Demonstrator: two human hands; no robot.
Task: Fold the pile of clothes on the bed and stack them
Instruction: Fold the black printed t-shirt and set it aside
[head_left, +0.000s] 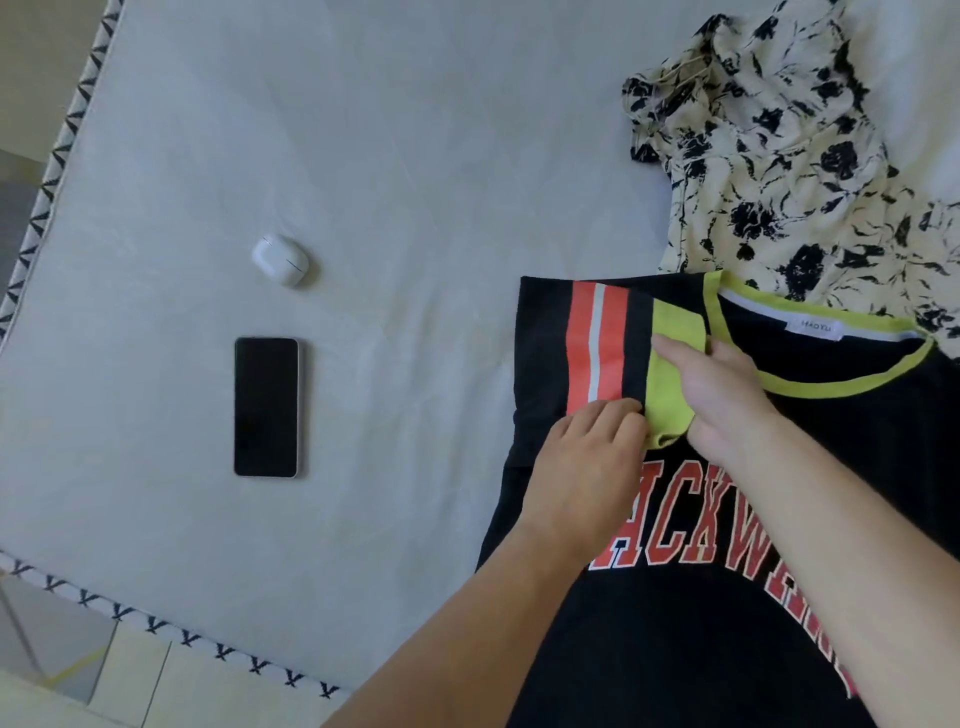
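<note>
Forearms: two bare arms reach in from the bottom edge, crossing over the black shirt.
Bed (363, 156): a pale sheet fills most of the view, with a patterned trim along its left and lower edges.
Black shirt (675, 649): lies flat on the right side of the bed, red block letters across the chest, yellow-green neckband at the top, white label inside the collar.
Sleeve (597, 343): folded inward over the shirt's left shoulder, with an orange and white stripe and a yellow-green cuff.
Floral garment (769, 171): cream with black flowers, crumpled at the upper right, touching the shirt's collar edge.
Left hand (587, 467): fingers curled, pinching the sleeve just where the stripe meets the cuff.
Right hand (722, 395): lies across the yellow-green cuff with fingers extended, pressing it flat against the shirt.
Phone (266, 407): dark screen up, on the sheet well left of the shirt.
Earbud case (280, 258): small, white, closed, near the phone's top end.
</note>
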